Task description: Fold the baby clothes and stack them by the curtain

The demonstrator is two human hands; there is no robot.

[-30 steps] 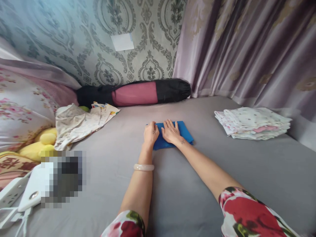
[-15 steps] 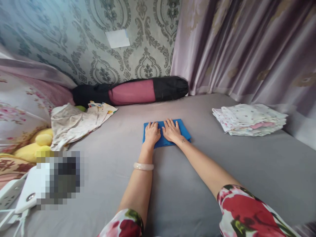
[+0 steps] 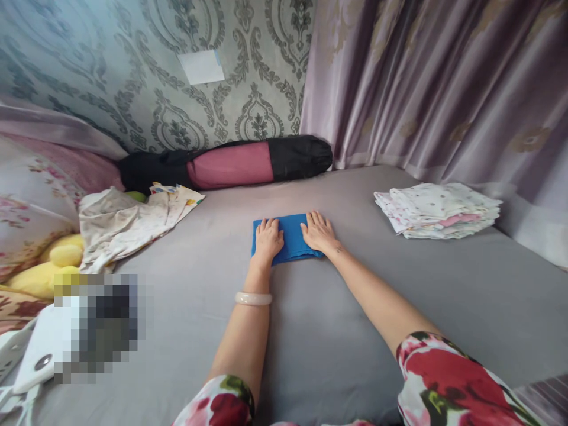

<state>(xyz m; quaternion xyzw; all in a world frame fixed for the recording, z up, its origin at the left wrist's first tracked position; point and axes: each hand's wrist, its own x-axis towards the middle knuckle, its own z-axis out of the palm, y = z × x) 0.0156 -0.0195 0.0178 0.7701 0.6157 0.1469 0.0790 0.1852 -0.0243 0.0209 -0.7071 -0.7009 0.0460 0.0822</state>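
A folded blue cloth (image 3: 291, 236) lies flat on the grey bedsheet (image 3: 310, 331) in the middle of the view. My left hand (image 3: 268, 238) rests palm down on the cloth's left end, fingers stretched out, with a pale bangle on that wrist. My right hand (image 3: 319, 231) presses flat on the cloth's right end, fingers spread. Neither hand grips anything.
A stack of folded white patterned cloths (image 3: 437, 210) sits at the right. A heap of unfolded cream cloths (image 3: 128, 220) lies at the left beside yellow plush (image 3: 48, 266) and floral pillows. A black and pink roll bag (image 3: 226, 164) lies along the wall. Curtains hang at the right.
My hands have slid apart along the blue cloth, the right one moving to its right end. The view has shifted slightly to the right.
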